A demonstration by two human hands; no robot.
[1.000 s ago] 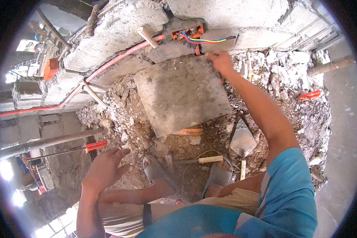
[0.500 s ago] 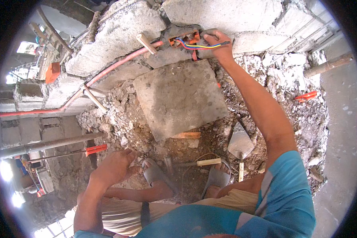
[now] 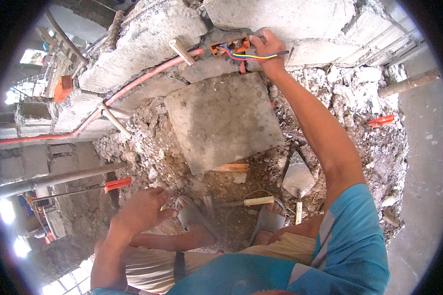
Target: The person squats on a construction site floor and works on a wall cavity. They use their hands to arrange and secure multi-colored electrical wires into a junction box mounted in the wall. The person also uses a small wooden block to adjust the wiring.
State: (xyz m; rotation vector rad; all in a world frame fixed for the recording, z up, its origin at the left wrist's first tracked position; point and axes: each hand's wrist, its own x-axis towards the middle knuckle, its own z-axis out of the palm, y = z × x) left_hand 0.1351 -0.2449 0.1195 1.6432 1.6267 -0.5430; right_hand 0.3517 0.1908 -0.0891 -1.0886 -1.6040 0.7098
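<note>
An orange electrical box is set into the rough block wall ahead. Red, blue and yellow wires come out of it and run rightward across my right hand to a dark end. That hand is closed against the wall at the box's right edge, its fingers curled and its thumb at the rim; what it grips, if anything, is hidden. My left hand hangs at the lower left near my knee, its thumb apart from its loosely bent fingers, holding nothing. A pinkish conduit leads along the wall toward the box.
A square concrete slab lies on the rubble below the box. A trowel and a wooden-handled tool rest by my feet. Wooden pegs jut out by the conduit. Orange pieces sit at the right.
My right hand has shifted slightly left and its fingers have curled in more at the box's edge. The left hand has barely moved.
</note>
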